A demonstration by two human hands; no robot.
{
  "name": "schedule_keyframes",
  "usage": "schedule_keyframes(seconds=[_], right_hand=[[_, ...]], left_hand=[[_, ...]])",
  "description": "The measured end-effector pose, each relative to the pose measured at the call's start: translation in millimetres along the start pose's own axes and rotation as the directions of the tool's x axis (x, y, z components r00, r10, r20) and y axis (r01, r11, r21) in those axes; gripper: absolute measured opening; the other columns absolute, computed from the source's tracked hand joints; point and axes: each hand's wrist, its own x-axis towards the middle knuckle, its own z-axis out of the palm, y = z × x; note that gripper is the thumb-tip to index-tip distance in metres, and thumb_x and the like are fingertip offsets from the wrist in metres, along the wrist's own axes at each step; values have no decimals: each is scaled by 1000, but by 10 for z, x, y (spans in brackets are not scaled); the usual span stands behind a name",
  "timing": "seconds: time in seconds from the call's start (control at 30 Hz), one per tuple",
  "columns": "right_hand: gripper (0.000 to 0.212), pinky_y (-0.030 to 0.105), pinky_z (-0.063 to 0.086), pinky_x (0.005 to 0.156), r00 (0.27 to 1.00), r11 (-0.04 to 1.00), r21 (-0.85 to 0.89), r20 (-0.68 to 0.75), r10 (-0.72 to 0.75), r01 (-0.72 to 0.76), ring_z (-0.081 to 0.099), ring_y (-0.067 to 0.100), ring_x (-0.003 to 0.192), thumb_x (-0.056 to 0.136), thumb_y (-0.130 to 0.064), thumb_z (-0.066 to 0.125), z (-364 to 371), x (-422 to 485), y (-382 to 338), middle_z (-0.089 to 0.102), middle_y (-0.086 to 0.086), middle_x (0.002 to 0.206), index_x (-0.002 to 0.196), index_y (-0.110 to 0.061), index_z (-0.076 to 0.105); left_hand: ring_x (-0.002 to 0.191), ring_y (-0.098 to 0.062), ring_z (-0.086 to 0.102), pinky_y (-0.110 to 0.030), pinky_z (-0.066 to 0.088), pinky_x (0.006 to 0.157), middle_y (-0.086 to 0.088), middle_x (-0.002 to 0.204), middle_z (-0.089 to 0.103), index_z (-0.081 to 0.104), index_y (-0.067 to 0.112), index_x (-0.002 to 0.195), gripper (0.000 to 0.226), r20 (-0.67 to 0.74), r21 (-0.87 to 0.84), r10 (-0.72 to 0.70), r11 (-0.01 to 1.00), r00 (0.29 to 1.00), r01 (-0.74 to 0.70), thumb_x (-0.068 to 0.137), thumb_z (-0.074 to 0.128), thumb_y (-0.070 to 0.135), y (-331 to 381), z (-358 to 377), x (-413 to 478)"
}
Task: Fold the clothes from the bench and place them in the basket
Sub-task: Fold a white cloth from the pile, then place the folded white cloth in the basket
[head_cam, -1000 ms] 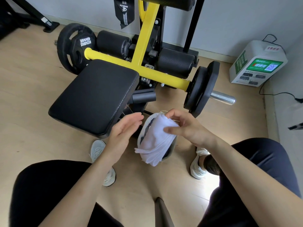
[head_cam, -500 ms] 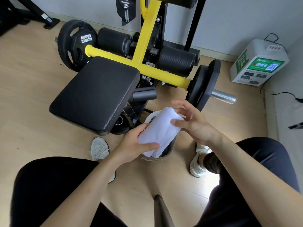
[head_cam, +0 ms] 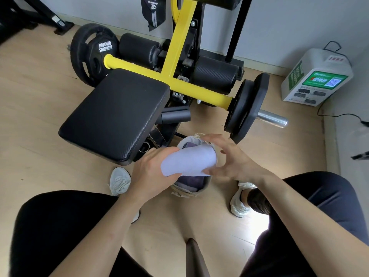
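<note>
Cloth [head_cam: 189, 161], white, folded: we grasp it in our left hand [head_cam: 151, 172], palm curled under, directly above the basket [head_cam: 191, 191]. Right hand [head_cam: 231, 158] released, fingers spread, thumb touching the cloth's edge.

Wt plate [head_cam: 93, 54] & dbl plates [head_cam: 247, 108] on yellow bar [head_cam: 191, 90], white charger box [head_cam: 317, 76] by wall.

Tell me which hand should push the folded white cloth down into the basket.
Left. The left hand already grips the folded white cloth directly above the basket. The right hand is open, its fingers spread beside the cloth's end, not gripping it.
</note>
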Motion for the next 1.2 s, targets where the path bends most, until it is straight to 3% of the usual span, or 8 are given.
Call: schedule_keyframes(seconds=[0.1,0.27,0.43,0.6,0.73,0.9,1.07,1.2], right_hand=[[77,19,34,104,997,981,-181,37,-72,77,47,3,118,65,-27,87,207,59,72,57,-16,128,135,-32,54],[58,2,38,78,983,985,-53,72,168,-164,55,-7,96,72,-25,85,324,73,298,60,-26,104,119,-40,56],[59,23,47,84,959,964,-63,101,265,-259,57,12,104,71,-29,83,502,125,609,62,-10,112,123,-32,55],[66,33,50,90,973,959,-206,85,215,-194,57,19,107,71,-29,76,548,261,928,61,-3,121,130,-32,47],[59,36,50,90,980,956,-216,-25,199,-199,62,25,101,73,-19,77,497,485,1237,66,4,116,127,-23,56],[53,43,53,81,971,913,-336,-146,192,-231,63,39,94,74,-20,71,485,812,1733,63,11,108,125,-17,57],[42,44,54,72,963,853,-495,-266,34,-167,56,39,89,78,-20,60,655,1079,2132,59,12,103,119,-10,58],[44,40,53,56,938,764,-619,-343,-51,-185,51,37,95,80,-13,56,889,1227,2307,56,15,108,124,-14,52]], left_hand=[[97,-18,68,-38,60,73,7,109,74,70,26,125,57,52,-74,-16,997,999,20,70,78,34,-16,32,-34],[110,-10,60,-32,56,83,17,118,63,53,46,127,68,326,-266,-360,852,874,450,68,85,38,-44,40,-92],[106,-12,63,-43,59,87,10,113,65,56,33,125,59,480,-245,-407,788,777,564,74,84,24,-258,349,-57],[103,-18,65,-26,51,76,18,102,61,57,40,119,49,515,-51,-385,878,766,475,74,75,31,-509,788,189],[119,-23,59,-41,53,94,2,127,62,57,30,133,63,481,-3,-370,906,795,423,74,77,26,-751,1120,361],[123,-29,58,-43,50,98,-7,134,61,53,18,140,56,404,114,-574,804,712,584,88,73,26,-1135,1512,326],[132,-35,53,-41,44,105,-12,146,54,40,16,153,69,436,161,-693,688,574,708,91,70,19,-1390,1781,-36],[117,-35,61,-40,49,93,-6,130,66,54,23,140,56,399,141,-691,696,603,704,87,62,5,-1510,1879,-158]])
